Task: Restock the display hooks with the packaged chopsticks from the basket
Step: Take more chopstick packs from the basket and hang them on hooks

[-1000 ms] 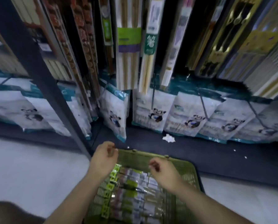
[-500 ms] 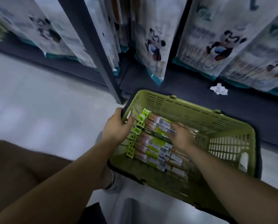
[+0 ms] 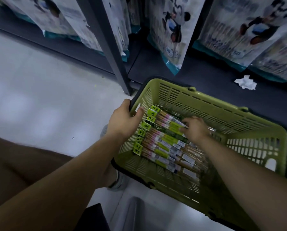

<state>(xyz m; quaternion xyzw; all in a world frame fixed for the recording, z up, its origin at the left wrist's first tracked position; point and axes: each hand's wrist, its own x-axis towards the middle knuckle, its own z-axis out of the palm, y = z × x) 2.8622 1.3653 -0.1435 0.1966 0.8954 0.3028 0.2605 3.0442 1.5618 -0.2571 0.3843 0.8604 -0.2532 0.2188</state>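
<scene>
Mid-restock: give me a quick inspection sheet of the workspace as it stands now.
Surface: pale floor; a dark shelf base runs along it.
Job's things: green basket by the shelf base holds a row of packs, green tabs toward its left wall; hooks not in view.
Clutter: crumpled paper on the shelf base.
Hands: left hand grips the basket's left rim; right hand curls its fingers on the topmost of the packs.
Cables: nothing seen.
Surroundings: panda bags above the shelf base, a grey post, a shoe beside the basket.
</scene>
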